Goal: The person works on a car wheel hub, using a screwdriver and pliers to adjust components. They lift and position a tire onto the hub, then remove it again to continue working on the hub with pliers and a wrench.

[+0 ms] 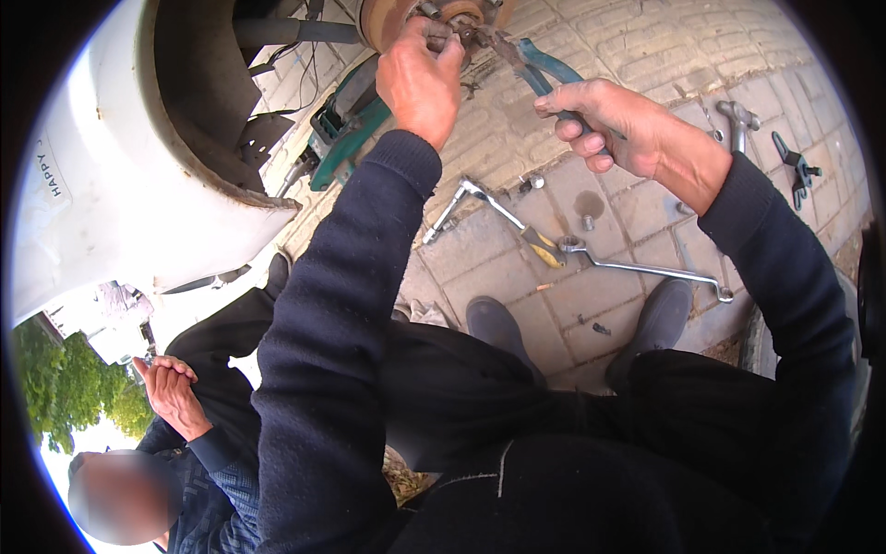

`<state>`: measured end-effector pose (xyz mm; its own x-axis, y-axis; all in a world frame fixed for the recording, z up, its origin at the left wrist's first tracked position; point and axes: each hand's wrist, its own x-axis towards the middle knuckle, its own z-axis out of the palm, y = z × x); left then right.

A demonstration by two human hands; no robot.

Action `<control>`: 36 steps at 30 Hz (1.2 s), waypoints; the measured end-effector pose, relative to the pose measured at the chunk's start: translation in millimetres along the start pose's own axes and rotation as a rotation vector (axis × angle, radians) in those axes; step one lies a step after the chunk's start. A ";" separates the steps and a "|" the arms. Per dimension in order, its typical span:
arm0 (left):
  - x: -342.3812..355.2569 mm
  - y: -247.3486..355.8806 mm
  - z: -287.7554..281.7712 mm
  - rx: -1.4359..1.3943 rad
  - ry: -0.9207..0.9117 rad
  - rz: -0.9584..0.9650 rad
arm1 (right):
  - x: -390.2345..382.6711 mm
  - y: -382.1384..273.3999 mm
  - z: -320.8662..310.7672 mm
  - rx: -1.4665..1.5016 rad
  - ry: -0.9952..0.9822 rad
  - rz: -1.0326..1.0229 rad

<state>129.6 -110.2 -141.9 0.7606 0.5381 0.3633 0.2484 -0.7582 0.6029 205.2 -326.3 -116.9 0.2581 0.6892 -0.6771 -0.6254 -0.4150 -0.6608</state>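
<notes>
At the top of the view, my left hand (422, 81) is closed, its fingertips pinched against the rusty round hub (380, 22). What lies between those fingertips is too small and too hidden to name. My right hand (616, 127) grips a pair of pliers (546, 65) with teal handles, thumb on one side and fingers curled round the other. The pliers point left, and their dark jaws meet the small rusty parts of the hub just beside my left fingertips. Whether the jaws bite on anything cannot be made out.
A green power tool (346, 138) lies under the hub, beside a white vehicle panel (111, 175). On the paving are a ratchet wrench (498, 210), a double-ended ring wrench (646, 269), a hammer-like tool (738, 122) and a black bracket (796, 170). Another person (175, 397) sits at left.
</notes>
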 end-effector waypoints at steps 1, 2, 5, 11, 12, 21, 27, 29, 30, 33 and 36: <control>0.8 0.5 -0.5 0.016 -0.006 0.015 | 0.1 -0.5 -2.4 0.041 -0.023 0.003; 1.0 1.1 -1.2 0.028 -0.008 0.033 | 0.2 -1.2 -5.2 0.074 -0.056 0.025; 1.1 2.4 -1.8 0.048 -0.006 0.025 | 1.9 0.2 -11.7 0.115 -0.104 0.025; 1.3 0.7 -0.8 0.058 0.001 0.032 | 4.0 -5.8 -23.7 -0.359 0.004 -0.108; 1.8 0.1 0.5 0.031 0.007 0.020 | 2.9 -6.1 -24.3 -0.323 -0.060 -0.107; 2.2 -4.7 2.5 -0.019 0.025 0.020 | -3.0 -14.7 -17.5 -0.202 -0.185 -0.096; 2.0 -4.2 2.6 -0.048 0.015 0.021 | -5.5 -21.7 -18.8 -0.239 -0.072 -0.121; 1.5 -3.5 3.2 -0.086 0.010 -0.018 | -5.4 -21.4 -16.1 -0.233 -0.050 -0.096; 1.1 -3.6 3.2 -0.067 0.027 0.001 | -5.0 -21.5 -14.9 -0.243 -0.027 -0.094; -0.4 -4.4 4.3 -0.034 0.019 0.009 | -4.0 -16.2 -10.5 -0.272 0.009 -0.152; -2.9 -5.4 4.6 -0.033 -0.003 0.016 | -1.2 -12.7 -9.5 -0.380 0.086 -0.194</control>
<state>128.8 -109.3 -149.5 0.7662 0.5246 0.3710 0.2164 -0.7543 0.6198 219.9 -327.5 -110.7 0.4144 0.7309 -0.5423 -0.2479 -0.4827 -0.8400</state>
